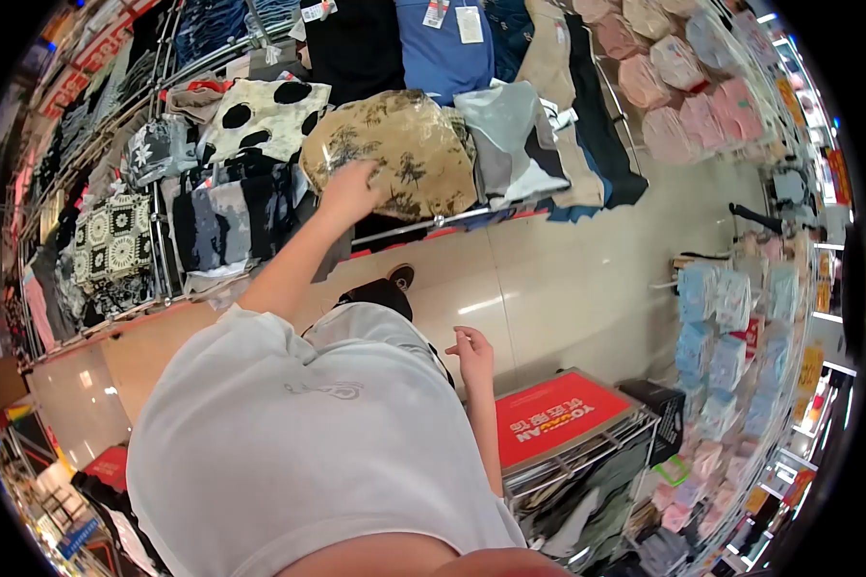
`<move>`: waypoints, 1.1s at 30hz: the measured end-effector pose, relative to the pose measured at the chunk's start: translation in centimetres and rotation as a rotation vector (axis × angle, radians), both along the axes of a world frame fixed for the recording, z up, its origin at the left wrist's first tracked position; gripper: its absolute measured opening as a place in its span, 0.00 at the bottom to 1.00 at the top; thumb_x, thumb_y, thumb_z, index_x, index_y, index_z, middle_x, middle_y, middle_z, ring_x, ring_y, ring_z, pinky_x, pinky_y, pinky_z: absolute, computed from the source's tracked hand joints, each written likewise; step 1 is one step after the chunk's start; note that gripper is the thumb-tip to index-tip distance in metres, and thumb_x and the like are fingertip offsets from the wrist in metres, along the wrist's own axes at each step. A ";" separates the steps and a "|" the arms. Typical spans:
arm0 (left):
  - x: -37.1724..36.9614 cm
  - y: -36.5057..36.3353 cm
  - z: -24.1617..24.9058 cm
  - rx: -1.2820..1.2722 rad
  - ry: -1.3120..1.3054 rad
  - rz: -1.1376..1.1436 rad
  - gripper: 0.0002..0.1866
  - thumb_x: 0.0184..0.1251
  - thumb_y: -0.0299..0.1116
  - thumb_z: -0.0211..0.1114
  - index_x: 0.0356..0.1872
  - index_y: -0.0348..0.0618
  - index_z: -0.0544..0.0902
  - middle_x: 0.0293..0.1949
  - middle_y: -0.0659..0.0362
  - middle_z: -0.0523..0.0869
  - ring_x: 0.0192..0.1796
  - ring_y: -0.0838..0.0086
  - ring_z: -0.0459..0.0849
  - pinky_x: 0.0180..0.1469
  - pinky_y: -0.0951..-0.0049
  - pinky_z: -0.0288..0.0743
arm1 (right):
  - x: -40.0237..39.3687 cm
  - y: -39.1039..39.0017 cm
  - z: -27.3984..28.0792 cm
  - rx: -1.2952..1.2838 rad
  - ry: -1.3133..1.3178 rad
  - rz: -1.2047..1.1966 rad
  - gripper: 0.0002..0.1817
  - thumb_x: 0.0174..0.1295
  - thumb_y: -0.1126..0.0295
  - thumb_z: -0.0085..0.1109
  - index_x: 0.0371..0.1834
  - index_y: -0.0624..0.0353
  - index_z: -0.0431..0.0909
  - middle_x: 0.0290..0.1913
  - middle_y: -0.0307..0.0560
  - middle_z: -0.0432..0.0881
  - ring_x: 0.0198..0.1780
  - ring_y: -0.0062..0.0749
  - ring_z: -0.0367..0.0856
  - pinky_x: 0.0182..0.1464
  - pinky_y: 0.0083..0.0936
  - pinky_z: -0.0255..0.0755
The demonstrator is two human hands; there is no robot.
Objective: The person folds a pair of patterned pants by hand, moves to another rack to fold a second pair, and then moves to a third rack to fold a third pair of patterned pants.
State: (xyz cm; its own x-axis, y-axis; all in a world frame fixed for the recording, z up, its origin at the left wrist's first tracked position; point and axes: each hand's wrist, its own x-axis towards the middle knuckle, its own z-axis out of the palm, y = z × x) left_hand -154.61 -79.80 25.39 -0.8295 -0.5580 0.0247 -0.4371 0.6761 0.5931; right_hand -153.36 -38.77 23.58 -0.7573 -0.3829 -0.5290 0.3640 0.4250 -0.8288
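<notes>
My left hand reaches forward to the front edge of the display rack. Its fingers are curled against a tan garment with dark palm-tree prints, folded in clear plastic. Left of that garment lies a cream folded piece with black spots, and to its right a grey and white folded garment. My right hand hangs in the air by my side, fingers loosely apart, with nothing in it. It is near a red sign on top of a low rack.
Black trousers and blue trousers lie farther back. Black-and-white patterned clothes fill the left. Pink packaged items and blue packaged items hang at right. A tiled aisle runs between the racks.
</notes>
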 end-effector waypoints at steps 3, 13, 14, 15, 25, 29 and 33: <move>-2.7 -6.6 -2.8 0.028 0.086 0.299 0.25 0.63 0.37 0.67 0.61 0.41 0.81 0.57 0.42 0.82 0.61 0.44 0.80 0.62 0.52 0.75 | -5.7 -3.7 -0.5 0.019 -0.020 0.109 0.15 0.74 0.66 0.59 0.55 0.66 0.82 0.34 0.46 0.87 0.34 0.26 0.87 0.41 0.23 0.77; -10.3 -20.2 -6.5 0.240 -0.187 -0.044 0.31 0.59 0.49 0.75 0.58 0.37 0.83 0.60 0.48 0.81 0.61 0.49 0.80 0.61 0.56 0.76 | -21.8 -13.4 3.3 0.080 0.081 0.370 0.14 0.75 0.65 0.58 0.55 0.63 0.83 0.33 0.41 0.86 0.35 0.21 0.85 0.38 0.19 0.69; -10.6 -20.0 -6.2 0.164 -0.193 -0.104 0.29 0.58 0.49 0.76 0.55 0.38 0.84 0.57 0.48 0.82 0.60 0.51 0.80 0.60 0.57 0.76 | -22.3 -13.9 3.0 0.074 0.058 0.384 0.14 0.75 0.66 0.59 0.55 0.63 0.83 0.33 0.42 0.86 0.35 0.21 0.85 0.39 0.19 0.70; -10.8 -19.6 -5.6 0.087 -0.203 -0.163 0.28 0.57 0.50 0.77 0.51 0.38 0.85 0.55 0.49 0.82 0.58 0.52 0.80 0.59 0.57 0.76 | -22.8 -14.5 2.7 0.066 0.033 0.398 0.14 0.75 0.66 0.59 0.55 0.63 0.83 0.34 0.42 0.87 0.35 0.22 0.85 0.39 0.19 0.70; -8.9 -6.1 0.0 -0.409 0.132 0.035 0.11 0.50 0.29 0.69 0.36 0.44 0.81 0.53 0.52 0.81 0.59 0.55 0.78 0.59 0.55 0.71 | -26.4 -20.7 -0.5 -0.117 -0.068 0.622 0.12 0.74 0.69 0.60 0.52 0.67 0.82 0.34 0.43 0.86 0.34 0.23 0.84 0.38 0.21 0.75; -8.1 -2.0 0.8 -0.431 0.108 0.040 0.10 0.50 0.28 0.70 0.34 0.46 0.79 0.53 0.53 0.81 0.58 0.54 0.79 0.55 0.56 0.71 | -30.7 -24.1 0.0 -0.091 -0.001 0.795 0.13 0.71 0.72 0.61 0.54 0.66 0.82 0.34 0.44 0.85 0.32 0.24 0.82 0.37 0.22 0.75; -8.1 0.2 2.0 -0.438 0.026 0.049 0.09 0.51 0.31 0.65 0.36 0.48 0.78 0.52 0.56 0.82 0.55 0.59 0.80 0.52 0.60 0.71 | -33.1 -27.2 0.2 -0.247 0.164 0.764 0.18 0.67 0.72 0.63 0.59 0.65 0.79 0.36 0.45 0.83 0.34 0.25 0.81 0.36 0.26 0.75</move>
